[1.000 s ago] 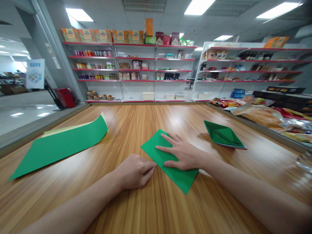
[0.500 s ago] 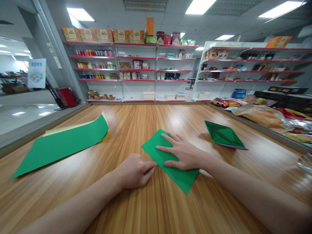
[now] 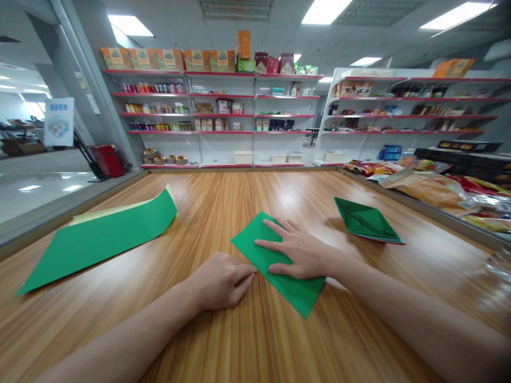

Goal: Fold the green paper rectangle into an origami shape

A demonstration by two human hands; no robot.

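Observation:
A green sheet of paper, folded into a rectangle, lies slantwise on the wooden table in front of me. My right hand is flat on it, fingers spread, covering its middle and right side. At the paper's near left edge, my left hand is closed, thumb and forefinger pinched together on the edge. Its other fingers are curled under and mostly hidden.
To the left rests a stack of green paper sheets, with a yellow underside showing at its curled end. Folded dark green paper pieces sit at the right. A clear glass object is by the right edge, near packaged snacks. Shelves stand behind.
Both hands and the folded paper hold the same places. Only a very slight shift of the whole view shows.

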